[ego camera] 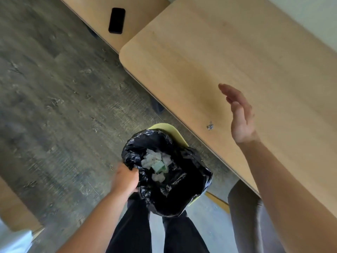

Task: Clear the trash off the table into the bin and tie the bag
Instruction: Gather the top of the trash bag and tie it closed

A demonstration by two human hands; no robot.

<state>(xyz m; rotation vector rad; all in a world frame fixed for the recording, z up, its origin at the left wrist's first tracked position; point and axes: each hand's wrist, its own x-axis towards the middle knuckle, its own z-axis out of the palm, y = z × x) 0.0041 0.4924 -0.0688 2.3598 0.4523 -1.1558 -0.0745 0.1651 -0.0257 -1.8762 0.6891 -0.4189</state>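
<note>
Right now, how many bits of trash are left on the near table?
1: a small crumpled scrap near the near table's front edge, beside the open right hand. The arm may hide more.

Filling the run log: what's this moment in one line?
left hand: grips bag rim | right hand: open over table | scrap: on table

Grey-brown wood-grain plank floor (pixel 54 99), motion-blurred at left. 2 light wooden tops with rounded corners stand side by side: the table (pixel 237 57) filling the right, and a second wooden surface (pixel 98 13) at far left carrying a black phone (pixel 116 20). A pale wall (pixel 313 13) at far right. Soft, even light.
</note>
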